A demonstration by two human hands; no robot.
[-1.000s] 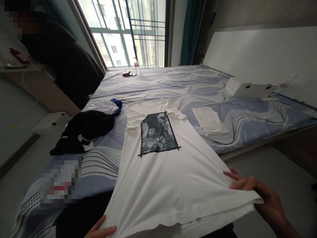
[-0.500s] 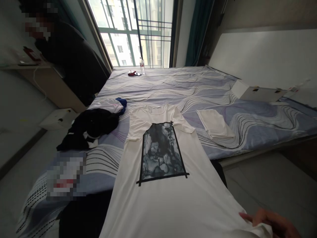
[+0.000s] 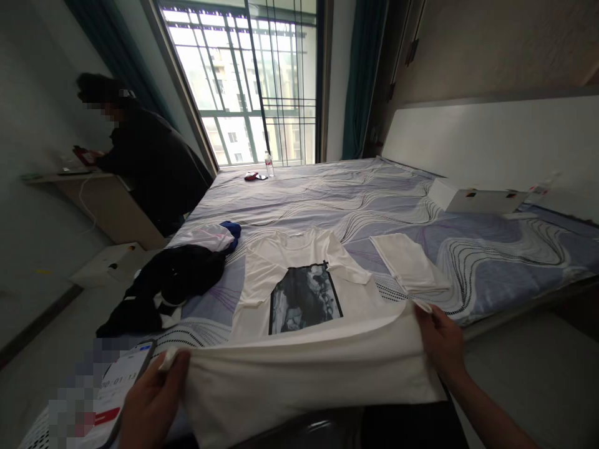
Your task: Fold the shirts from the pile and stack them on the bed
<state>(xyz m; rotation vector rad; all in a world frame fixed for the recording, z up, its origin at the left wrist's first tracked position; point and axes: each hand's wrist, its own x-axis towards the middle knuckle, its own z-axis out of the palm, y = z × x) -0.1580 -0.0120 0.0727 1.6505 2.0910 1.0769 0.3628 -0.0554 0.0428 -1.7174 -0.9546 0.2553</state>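
Observation:
A white T-shirt with a dark marbled print framed in black lies on the bed, its neck toward the window. Its lower part is lifted and folded up, hiding the bottom of the print. My left hand grips the cloth at the left end of the fold. At the right end, my right hand pinches the other side, so the fabric stretches between both hands. A folded white garment rests to the right of the shirt, just beyond my right hand. Beside my left hand lies a phone with a timer on screen.
Black clothing and a white and blue garment are heaped on the bed's left. A white box stands by the headboard. Near the window are a bottle and a small red item. Another person is at a desk.
The shirt's hem has been raised and folded toward the print. My left hand has come into view holding cloth, and my right hand has moved up and left. The view has tilted upward.

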